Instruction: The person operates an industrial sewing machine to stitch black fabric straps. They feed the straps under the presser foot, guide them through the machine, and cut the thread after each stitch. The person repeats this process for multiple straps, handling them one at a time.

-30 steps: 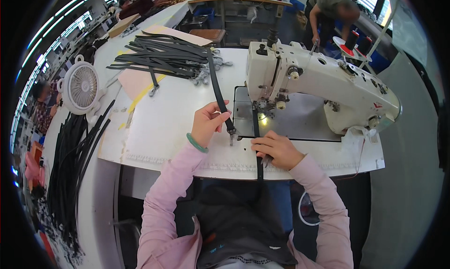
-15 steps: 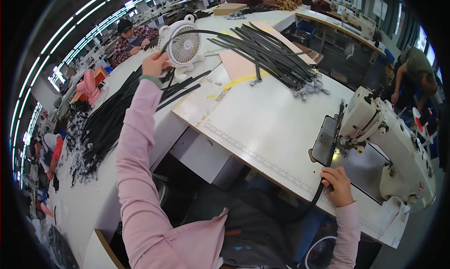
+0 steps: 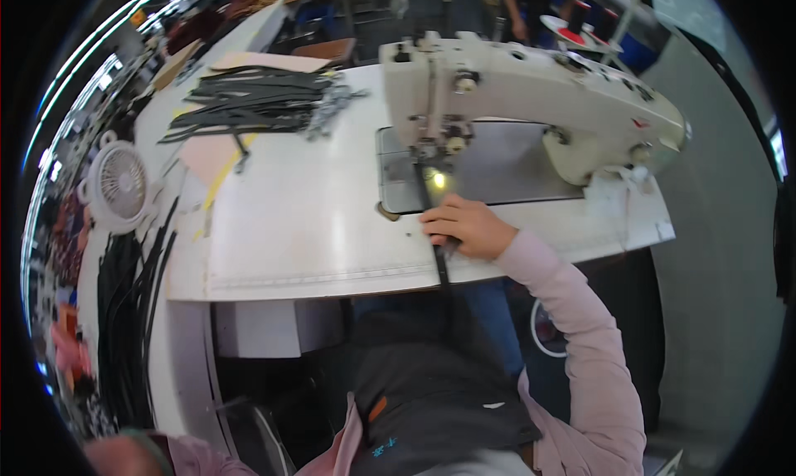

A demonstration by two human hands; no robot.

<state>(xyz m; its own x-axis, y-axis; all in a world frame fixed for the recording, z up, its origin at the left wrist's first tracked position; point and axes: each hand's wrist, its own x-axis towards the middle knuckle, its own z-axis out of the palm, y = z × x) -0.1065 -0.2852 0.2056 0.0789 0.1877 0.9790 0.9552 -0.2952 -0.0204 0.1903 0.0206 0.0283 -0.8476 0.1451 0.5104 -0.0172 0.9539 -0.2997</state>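
Note:
My right hand (image 3: 460,225) is closed on a long black strap (image 3: 441,264) at the front of the sewing machine (image 3: 613,119). The strap runs from under the lit needle area, over the worktop's edge and down toward the dark apron. Something small under my fingers is too blurred to name. My left hand (image 3: 116,455) is low at the lower left edge, smeared and partly out of frame, so its fingers and anything in it cannot be made out.
Straps with grey ends (image 3: 249,99) lie on pink card at the back left of the worktop (image 3: 282,219). A white fan (image 3: 120,182) and more black straps (image 3: 120,327) are at left. Thread spools (image 3: 576,24) and a co-worker's arm (image 3: 514,16) show behind the machine.
My left hand held a strap by the machine, was raised near the fan, and is now low at the left edge. My right hand stays on its strap. The view swung left and back.

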